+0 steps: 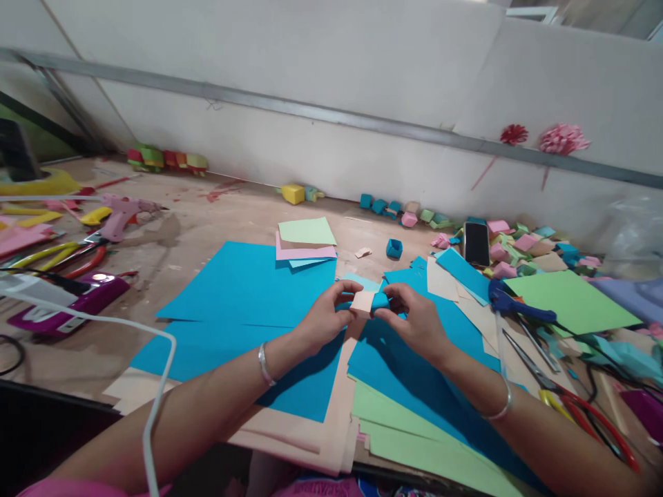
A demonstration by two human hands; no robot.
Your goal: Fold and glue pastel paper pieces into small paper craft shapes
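Observation:
A small folded paper piece (362,304), peach on its left and blue on its right, is held between my two hands above the blue sheets. My left hand (327,314) pinches the peach side with thumb and fingers. On the blue side, my right hand (414,316) grips with thumb and forefinger. Large blue paper sheets (269,290) lie under my left forearm, and more blue sheets (404,359) spread under my right hand. Just beyond stands a small open blue paper box (394,248), with a peach scrap (363,253) to its left.
Small folded paper boxes (510,248) heap at the right beside a phone (476,244). Scissors (564,400) and a blue glue gun (518,302) lie near my right arm. At left are a pink glue gun (124,215), pliers (93,259) and a white cable (168,359) crossing my left forearm.

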